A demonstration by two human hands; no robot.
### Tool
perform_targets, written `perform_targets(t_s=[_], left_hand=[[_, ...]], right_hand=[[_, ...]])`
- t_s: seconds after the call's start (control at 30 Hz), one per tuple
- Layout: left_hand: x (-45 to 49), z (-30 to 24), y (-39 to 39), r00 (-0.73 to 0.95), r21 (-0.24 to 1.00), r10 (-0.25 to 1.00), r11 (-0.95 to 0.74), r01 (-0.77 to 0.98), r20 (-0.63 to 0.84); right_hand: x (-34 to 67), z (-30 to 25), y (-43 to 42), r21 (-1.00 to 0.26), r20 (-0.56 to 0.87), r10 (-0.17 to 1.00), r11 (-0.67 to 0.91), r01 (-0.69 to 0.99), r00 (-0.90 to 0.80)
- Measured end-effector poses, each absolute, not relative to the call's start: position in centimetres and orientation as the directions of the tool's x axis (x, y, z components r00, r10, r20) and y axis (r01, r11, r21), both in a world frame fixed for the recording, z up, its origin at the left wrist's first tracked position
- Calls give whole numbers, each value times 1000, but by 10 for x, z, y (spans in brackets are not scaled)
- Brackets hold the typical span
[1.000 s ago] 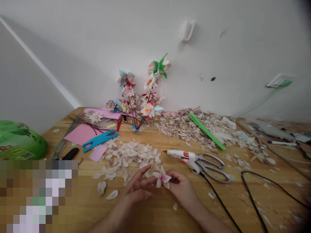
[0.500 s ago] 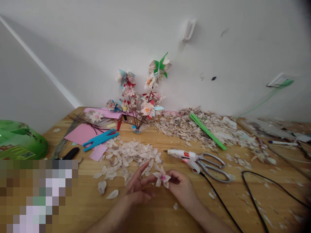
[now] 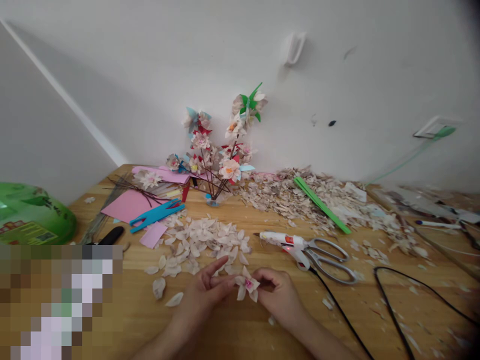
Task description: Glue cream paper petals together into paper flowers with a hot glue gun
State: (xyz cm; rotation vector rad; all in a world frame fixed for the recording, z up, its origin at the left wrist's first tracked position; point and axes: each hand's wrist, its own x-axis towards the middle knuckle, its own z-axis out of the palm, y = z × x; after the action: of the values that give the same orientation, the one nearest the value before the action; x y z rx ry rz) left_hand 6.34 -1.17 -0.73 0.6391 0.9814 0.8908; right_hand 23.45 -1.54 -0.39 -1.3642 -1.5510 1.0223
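A small white petal flower (image 3: 240,289) with a pink centre is held between my two hands, low over the table. My left hand (image 3: 204,292) pinches its left side between thumb and fingers, with the index finger raised. My right hand (image 3: 281,295) is closed on the flower's right side, fingertips partly hidden behind the petals. Just beyond my hands lies a pile of loose white petals (image 3: 210,235). Two single petals (image 3: 174,299) rest left of my left hand. A white glue gun (image 3: 285,240) with a red light lies beyond my right hand, against silver-handled scissors (image 3: 330,270).
Finished flowers on brown stems (image 3: 228,170) stand in a small clear holder (image 3: 213,202) by the wall. Petal scraps (image 3: 270,195) and a green strip (image 3: 322,205) lie at the back right. Pink paper (image 3: 129,206) and blue strips (image 3: 157,215) lie left. A black cord (image 3: 337,305) crosses the right.
My left thumb and fingers have closed in on the flower's left side. The flower has moved slightly down and left, and the view has shifted a little.
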Motion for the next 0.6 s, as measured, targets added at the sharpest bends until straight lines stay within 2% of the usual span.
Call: perform_targets(t_s=[0.27,0.6], left_hand=[[63,-3,-13,292,775,855,514,-368,-428],[62,-7,-12,281,793,853,515,-325,-439]], right_hand=[[235,1,-17,-912,78,990,117,393,-114],[235,0,-16,-922,77,992,110,372,-103]])
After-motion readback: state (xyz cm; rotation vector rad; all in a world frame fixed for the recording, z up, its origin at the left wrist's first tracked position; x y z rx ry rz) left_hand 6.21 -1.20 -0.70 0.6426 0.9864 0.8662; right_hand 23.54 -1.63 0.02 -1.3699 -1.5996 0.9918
